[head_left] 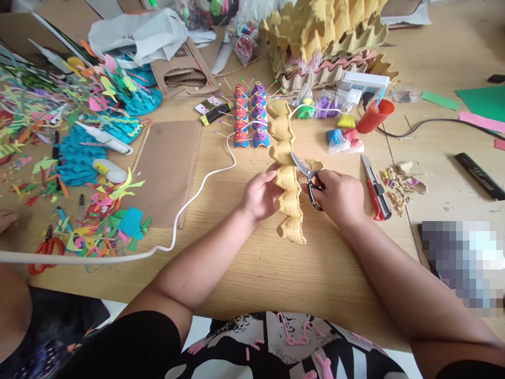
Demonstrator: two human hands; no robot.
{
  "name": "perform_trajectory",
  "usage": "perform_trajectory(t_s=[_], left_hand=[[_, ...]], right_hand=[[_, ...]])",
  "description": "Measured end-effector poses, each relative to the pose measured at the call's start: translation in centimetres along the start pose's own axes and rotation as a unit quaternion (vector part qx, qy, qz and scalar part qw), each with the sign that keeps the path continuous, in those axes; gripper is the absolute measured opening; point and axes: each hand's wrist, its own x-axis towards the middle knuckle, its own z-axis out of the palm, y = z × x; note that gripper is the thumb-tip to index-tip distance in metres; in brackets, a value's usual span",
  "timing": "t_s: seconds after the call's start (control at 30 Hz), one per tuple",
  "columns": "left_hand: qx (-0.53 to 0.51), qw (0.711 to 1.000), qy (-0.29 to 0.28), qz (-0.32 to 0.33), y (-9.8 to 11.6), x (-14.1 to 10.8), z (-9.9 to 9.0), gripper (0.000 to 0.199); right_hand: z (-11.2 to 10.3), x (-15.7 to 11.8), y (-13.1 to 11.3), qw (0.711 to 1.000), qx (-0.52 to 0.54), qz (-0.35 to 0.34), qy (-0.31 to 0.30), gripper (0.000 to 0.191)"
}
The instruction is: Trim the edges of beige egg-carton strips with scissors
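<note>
My left hand (260,193) grips the left edge of a long yellow egg-carton strip (289,181) near its middle, with the fingertips partly hidden by it. On the other side, my right hand (342,196) is closed on the black handles of a pair of scissors (303,166). The scissors' blades point up and left and meet the strip's right edge. A small loose-looking yellow flap (315,165) lies just behind the scissors. Beyond the strip, two painted carton rows, one red and blue (241,118), one purple and blue (260,117), stand with thin sticks poking out.
A white cable (205,181) crosses the table at left. Paper scraps (118,226), red-handled scissors (48,251) and cardboard (165,168) lie left. A utility knife (376,192), red cup (375,116) and marker (479,176) are right. Egg trays (327,37) are stacked behind. Another person sits left.
</note>
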Motion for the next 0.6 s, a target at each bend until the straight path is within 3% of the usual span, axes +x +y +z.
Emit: perform_trajectory(t_s=[0.23,0.47,0.6], left_hand=[[-0.015,0.999,-0.007,0.050,0.29,0.19,-0.13,0.060],[0.010,0.998,0.021,0.053,0.21,0.17,-0.03,0.056],[0.014,0.999,0.007,0.047,0.04,0.11,-0.20,0.054]], right_hand=[[0.25,0.01,-0.15,1.000,0.003,0.015,-0.008,0.048],[0.28,0.10,-0.05,0.999,0.025,0.030,-0.015,0.048],[0.25,0.12,-0.01,1.000,0.021,0.021,0.002,0.049]])
